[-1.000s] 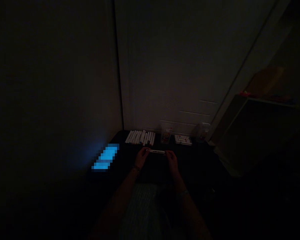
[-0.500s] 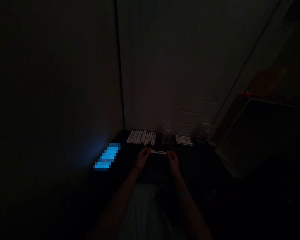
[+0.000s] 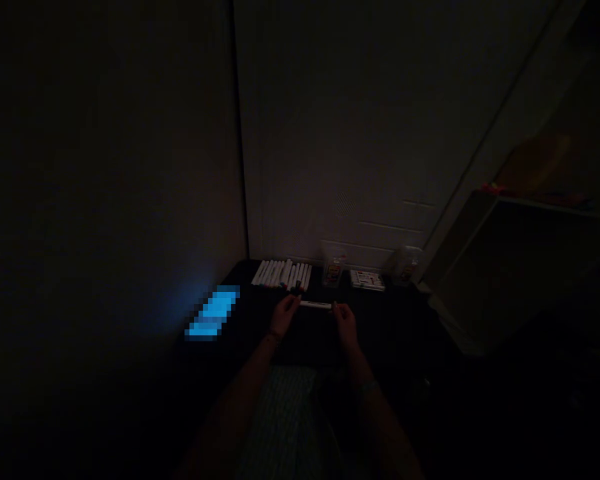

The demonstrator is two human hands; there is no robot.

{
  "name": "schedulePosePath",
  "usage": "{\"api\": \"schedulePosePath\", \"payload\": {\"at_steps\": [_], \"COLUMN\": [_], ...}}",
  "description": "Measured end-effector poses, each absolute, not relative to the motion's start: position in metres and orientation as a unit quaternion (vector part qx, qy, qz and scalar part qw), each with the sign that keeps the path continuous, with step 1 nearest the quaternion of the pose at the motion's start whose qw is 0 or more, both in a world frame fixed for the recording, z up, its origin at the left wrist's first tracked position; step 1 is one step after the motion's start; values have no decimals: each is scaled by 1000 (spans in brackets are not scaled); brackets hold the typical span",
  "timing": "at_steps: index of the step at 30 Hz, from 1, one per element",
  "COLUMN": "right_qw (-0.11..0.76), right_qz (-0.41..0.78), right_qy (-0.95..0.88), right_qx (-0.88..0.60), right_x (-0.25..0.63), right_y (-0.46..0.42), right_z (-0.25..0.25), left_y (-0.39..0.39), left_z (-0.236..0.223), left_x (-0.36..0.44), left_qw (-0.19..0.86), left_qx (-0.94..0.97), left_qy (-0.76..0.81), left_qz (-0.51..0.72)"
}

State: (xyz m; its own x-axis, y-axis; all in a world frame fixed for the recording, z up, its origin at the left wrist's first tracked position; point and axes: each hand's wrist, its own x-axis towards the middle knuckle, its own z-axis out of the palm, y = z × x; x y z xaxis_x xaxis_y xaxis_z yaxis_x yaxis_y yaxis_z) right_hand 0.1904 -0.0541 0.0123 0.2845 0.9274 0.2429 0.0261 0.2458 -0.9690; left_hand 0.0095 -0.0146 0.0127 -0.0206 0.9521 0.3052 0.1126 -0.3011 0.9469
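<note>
Dimly lit, a black tabletop [image 3: 380,333] stands against a white panelled door [image 3: 340,133]. A slim white marker [image 3: 316,305] is held level between the person's hands, its pale barrel too dim for any markings to be read. The left hand [image 3: 284,317] pinches one end, and the right hand [image 3: 345,325] pinches the other, fingers closed on it. Just beyond lie a row of white markers [image 3: 281,275], a clear plastic container [image 3: 333,272] and a printed packet [image 3: 367,280].
</note>
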Motion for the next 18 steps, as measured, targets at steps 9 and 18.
{"api": "schedulePosePath", "payload": {"at_steps": [9,18], "right_qw": [643,616], "right_qz": [392,426], "right_qy": [-459,-498], "right_qx": [-471,-438], "right_x": [187,184], "right_y": [-53,-55], "right_z": [16,19], "left_y": [-13,-11], "left_z": [12,9], "left_x": [9,10], "left_qw": [410,432], "left_qx": [571,590], "left_qy": [439,408], "left_qz": [559,546]}}
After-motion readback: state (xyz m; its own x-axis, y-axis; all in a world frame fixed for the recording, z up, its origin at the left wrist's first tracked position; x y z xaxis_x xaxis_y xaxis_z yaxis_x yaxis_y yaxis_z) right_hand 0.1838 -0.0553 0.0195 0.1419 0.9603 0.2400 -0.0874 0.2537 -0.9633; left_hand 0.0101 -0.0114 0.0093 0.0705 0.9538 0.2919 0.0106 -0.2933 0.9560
